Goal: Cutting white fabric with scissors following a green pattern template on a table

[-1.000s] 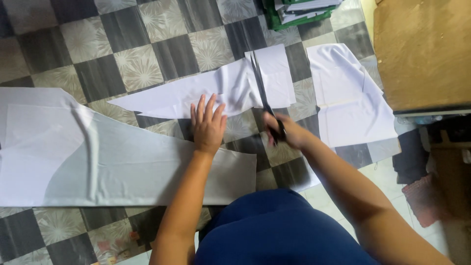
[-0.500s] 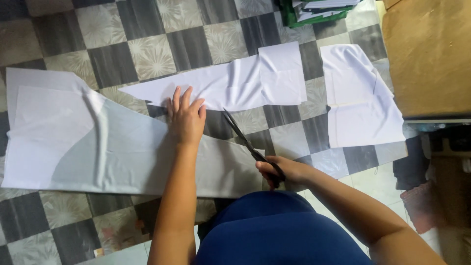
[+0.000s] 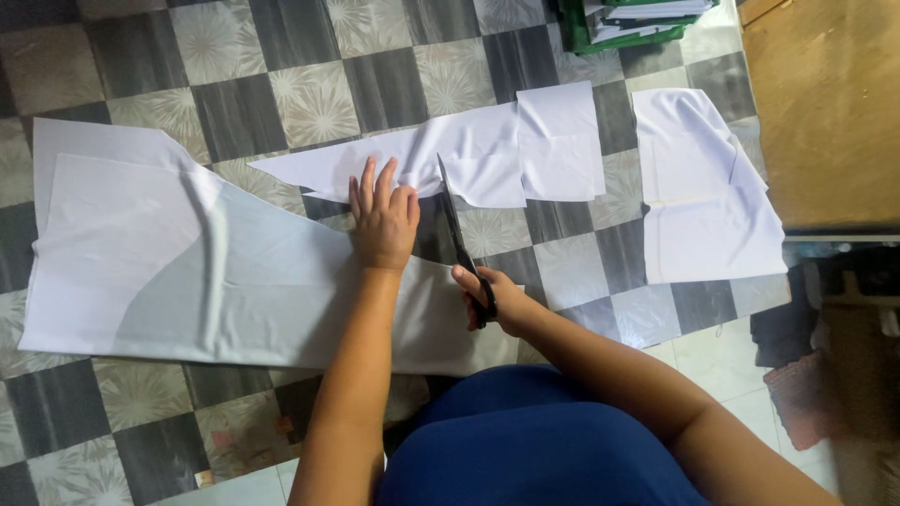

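Head view: fabric work on a checkered floor (image 3: 281,84), seen from above the person's arms
Left hand: left hand (image 3: 382,220) lies flat, fingers spread, palm down on the top edge of the big sheet (image 3: 187,272); it grips nothing, it only presses the cloth to the floor
Right hand: right hand (image 3: 497,300) is closed through the handles of the scissors (image 3: 461,245), fingers curled tight around the loops
Scissors: dark blades point away from the body, tips reaching the lower edge of the strip (image 3: 441,159); whether the blades are parted or shut I cannot tell, they read as one thin line
Big sheet: pale cloth spread wide just in front of the knees, with a curved fold of a second layer showing on its left half
Done so far: by my reading, a long tapered strip already lies free above the big sheet, with a square piece (image 3: 561,141) overlapping its right end and another piece (image 3: 708,197) well apart to the right, so several cuts look finished
Left to do: the big sheet looks whole along its lower and left edges, and I judge most of it uncut
Surroundings: green stack (image 3: 637,21) at the top edge, brown board (image 3: 825,112) at right
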